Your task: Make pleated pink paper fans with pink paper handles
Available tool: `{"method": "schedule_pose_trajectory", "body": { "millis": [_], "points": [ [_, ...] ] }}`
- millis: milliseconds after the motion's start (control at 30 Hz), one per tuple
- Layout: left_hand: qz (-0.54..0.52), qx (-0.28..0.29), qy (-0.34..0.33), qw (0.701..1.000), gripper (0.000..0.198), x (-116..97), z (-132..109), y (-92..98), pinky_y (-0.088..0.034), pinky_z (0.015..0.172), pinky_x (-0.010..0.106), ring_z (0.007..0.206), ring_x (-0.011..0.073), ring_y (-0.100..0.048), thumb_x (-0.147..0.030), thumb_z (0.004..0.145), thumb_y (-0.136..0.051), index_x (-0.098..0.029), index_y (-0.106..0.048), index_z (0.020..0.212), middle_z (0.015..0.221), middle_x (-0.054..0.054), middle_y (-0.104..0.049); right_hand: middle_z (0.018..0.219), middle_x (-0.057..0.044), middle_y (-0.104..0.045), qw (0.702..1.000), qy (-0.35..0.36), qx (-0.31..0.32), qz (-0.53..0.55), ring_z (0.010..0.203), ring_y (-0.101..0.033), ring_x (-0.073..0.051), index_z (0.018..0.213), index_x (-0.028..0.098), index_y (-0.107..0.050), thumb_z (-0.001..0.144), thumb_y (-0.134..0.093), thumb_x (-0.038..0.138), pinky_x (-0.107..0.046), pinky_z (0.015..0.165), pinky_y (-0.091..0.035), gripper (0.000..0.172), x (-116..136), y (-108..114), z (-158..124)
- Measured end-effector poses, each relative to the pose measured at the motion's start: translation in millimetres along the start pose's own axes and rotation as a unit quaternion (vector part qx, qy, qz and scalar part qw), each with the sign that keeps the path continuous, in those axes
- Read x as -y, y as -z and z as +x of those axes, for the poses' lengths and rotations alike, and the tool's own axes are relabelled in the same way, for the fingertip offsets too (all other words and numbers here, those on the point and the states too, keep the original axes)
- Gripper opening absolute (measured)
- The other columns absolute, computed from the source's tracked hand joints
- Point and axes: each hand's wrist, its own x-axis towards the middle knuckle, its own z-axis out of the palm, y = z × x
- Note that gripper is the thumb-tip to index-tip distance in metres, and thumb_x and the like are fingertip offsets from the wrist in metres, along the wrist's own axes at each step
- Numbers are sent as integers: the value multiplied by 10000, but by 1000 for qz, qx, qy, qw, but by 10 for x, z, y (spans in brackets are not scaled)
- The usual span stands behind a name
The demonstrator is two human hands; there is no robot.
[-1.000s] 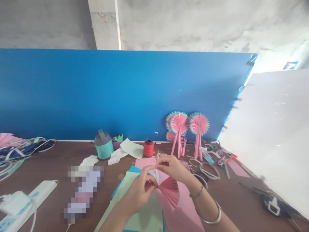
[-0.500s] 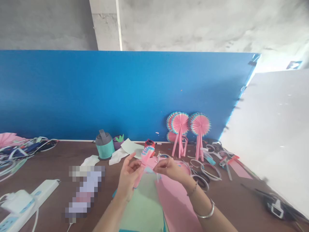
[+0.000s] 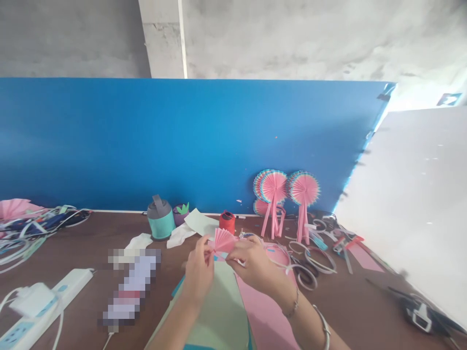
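Observation:
A small pink pleated paper fan (image 3: 224, 240) is held up above the table between both hands. My left hand (image 3: 199, 272) pinches its left lower corner, fingers closed. My right hand (image 3: 251, 267) grips its right base, fingers curled, with a bracelet and a bangle on the wrist. Under the hands lie a pale green sheet (image 3: 215, 311) and a pink sheet (image 3: 266, 316) of paper. Two finished pink round fans with strip handles (image 3: 272, 192) (image 3: 302, 194) lean on the blue board (image 3: 146, 141).
A teal and grey speaker (image 3: 159, 224), a red spool (image 3: 226, 222) and white scraps stand behind the hands. Paper rings and strips (image 3: 314, 257) litter the right. A white power strip (image 3: 44, 301) and cables lie left. A white board (image 3: 419, 204) slants at right.
The folded fan went from hanging spread below the hands to being raised and held upright between them. Both hands rose and drew together; the view shifted slightly.

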Motion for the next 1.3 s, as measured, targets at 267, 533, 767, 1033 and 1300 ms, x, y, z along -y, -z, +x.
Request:
{"method": "schedule_pose_trajectory", "body": {
  "millis": [267,533,767,1033,1300],
  "points": [
    [128,102,-197,967,525,-77,-57,15,-422,868,402,812,203,-608,-75,864,-332,-253,-361,1358,865,32,-673,598,40,-513,999,-35,-25,6,618,-441,-96,563,194,-594,797,-513,55,-271,717,-263,284,-125,67,2],
    [125,165,-213,955,637,-135,-95,27,-412,860,367,796,175,-584,8,826,-312,-269,-270,1398,858,7,-661,602,22,-533,999,-24,-30,34,622,-470,-110,612,213,-656,868,-513,152,-278,721,-299,300,-183,45,1],
    [116,175,-179,961,636,-140,-101,51,-415,864,363,829,187,-560,-12,840,-323,-297,-271,1407,888,8,-664,579,18,-520,998,-19,-32,48,601,-456,-113,589,216,-655,882,-492,184,-280,703,-307,337,-149,43,5],
    [55,245,-183,950,629,-271,-106,134,-412,906,359,860,181,-556,-55,868,-321,-297,-230,1441,860,12,-660,609,4,-543,985,-52,-9,161,608,-456,-120,649,196,-680,856,-552,255,-254,614,-334,250,-340,14,18],
    [-206,245,-31,947,567,-303,-99,189,-452,879,341,892,174,-592,-178,859,-484,-273,-337,1398,875,24,-669,661,-9,-580,892,-231,51,384,626,-487,-128,666,144,-688,718,-654,353,-252,595,-396,219,-568,69,-17]
  ]
}}
